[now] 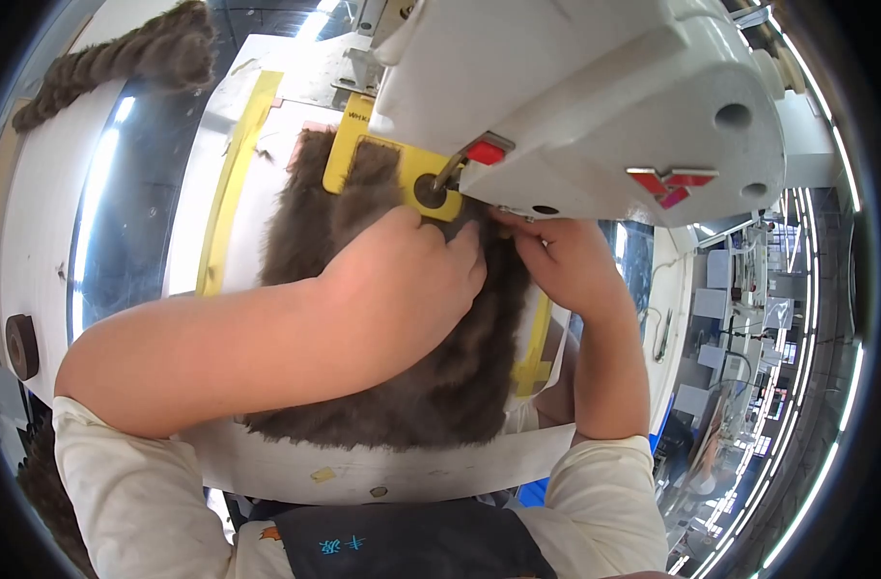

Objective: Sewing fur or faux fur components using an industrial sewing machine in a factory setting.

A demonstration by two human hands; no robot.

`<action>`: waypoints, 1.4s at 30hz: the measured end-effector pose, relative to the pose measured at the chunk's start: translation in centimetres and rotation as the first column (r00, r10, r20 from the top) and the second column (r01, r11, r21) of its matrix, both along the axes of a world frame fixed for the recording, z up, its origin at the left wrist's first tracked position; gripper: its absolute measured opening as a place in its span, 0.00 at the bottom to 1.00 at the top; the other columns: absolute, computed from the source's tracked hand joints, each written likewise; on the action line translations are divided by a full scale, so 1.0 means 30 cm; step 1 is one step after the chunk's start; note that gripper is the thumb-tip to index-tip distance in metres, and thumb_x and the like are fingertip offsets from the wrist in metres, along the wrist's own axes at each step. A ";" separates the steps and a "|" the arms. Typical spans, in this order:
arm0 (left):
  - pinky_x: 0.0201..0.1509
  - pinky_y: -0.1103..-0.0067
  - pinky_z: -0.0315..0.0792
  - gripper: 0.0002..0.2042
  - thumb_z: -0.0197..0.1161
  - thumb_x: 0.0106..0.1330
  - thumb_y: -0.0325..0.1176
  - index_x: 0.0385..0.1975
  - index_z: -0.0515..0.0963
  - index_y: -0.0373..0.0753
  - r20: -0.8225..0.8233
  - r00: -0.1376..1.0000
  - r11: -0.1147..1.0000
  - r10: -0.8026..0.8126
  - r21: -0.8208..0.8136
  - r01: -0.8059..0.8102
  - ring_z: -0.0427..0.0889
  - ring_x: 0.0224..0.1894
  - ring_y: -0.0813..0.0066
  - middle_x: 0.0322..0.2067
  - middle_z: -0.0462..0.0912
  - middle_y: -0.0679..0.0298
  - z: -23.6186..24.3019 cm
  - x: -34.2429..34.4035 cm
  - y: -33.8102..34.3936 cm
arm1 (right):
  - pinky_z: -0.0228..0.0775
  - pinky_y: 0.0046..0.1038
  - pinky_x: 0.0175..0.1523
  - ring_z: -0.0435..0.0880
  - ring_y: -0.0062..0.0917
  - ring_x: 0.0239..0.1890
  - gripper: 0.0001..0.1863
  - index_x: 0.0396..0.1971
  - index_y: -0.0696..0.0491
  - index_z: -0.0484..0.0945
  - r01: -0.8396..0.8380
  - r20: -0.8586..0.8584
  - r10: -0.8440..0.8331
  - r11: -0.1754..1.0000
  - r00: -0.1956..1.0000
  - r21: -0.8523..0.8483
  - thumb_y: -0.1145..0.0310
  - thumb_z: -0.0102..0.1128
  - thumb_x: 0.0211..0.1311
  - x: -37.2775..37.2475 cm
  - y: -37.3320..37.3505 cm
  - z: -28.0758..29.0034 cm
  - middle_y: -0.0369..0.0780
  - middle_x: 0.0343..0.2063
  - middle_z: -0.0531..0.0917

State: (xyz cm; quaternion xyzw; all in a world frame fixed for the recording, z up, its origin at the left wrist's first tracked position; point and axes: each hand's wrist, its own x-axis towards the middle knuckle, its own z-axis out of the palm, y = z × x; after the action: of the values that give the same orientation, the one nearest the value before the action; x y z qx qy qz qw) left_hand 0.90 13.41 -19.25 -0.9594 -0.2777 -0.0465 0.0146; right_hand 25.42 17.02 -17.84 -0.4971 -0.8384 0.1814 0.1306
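Observation:
A brown fur piece (440,376) lies across the white bed of a sewing machine (575,106), its far part running beneath a yellow plate (349,159) beside the needle area. My left hand (411,275) rests on the fur just in front of that plate, fingers curled down into the pile. Close by on the right, under the machine head, my right hand (566,261) has thumb and forefinger pinched at the fur's right edge. The fingertips of both hands are partly hidden, by the left hand's own back and by the machine head.
Another rolled brown fur piece (122,63) lies at the far left. A dark round roll (21,347) sits on the left table edge. Yellow tape strips (233,193) line the machine bed. Scissors-like metal tools (663,336) lie to the right.

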 end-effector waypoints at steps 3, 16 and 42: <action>0.42 0.76 0.70 0.25 0.60 0.61 0.32 0.61 0.77 0.35 -0.013 1.000 1.000 0.013 0.026 -0.013 0.81 0.34 0.74 0.61 0.81 0.57 -0.003 -0.001 0.007 | 0.77 0.41 0.48 0.85 0.48 0.42 0.11 0.38 0.57 0.87 -0.012 0.066 0.013 1.000 0.998 -0.010 0.75 0.58 0.58 0.019 0.018 0.000 0.49 0.35 0.87; 0.41 0.76 0.72 0.29 0.62 0.61 0.33 0.65 0.74 0.30 -0.154 0.987 0.997 0.041 -0.056 -0.050 0.87 0.37 0.72 0.64 0.79 0.52 0.036 -0.017 0.049 | 0.76 0.40 0.52 0.85 0.46 0.48 0.14 0.46 0.56 0.84 -0.003 0.076 -0.006 0.994 0.997 0.113 0.74 0.61 0.59 0.039 0.083 -0.041 0.48 0.42 0.88; 0.40 0.71 0.76 0.14 0.60 0.59 0.28 0.45 0.75 0.36 0.006 0.999 0.995 0.046 -0.088 -0.045 0.87 0.37 0.64 0.56 0.80 0.52 0.040 -0.025 0.078 | 0.74 0.40 0.61 0.82 0.41 0.53 0.21 0.55 0.52 0.84 -0.185 -0.087 0.192 0.980 0.978 0.076 0.77 0.58 0.62 0.026 -0.056 -0.032 0.42 0.52 0.86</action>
State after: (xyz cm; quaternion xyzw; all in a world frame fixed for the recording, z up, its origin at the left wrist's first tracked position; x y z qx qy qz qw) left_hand 0.15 15.76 -18.03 -0.9524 -0.3013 -0.0378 -0.0277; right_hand 26.19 15.32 -18.81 -0.4017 -0.8803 0.1876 0.1685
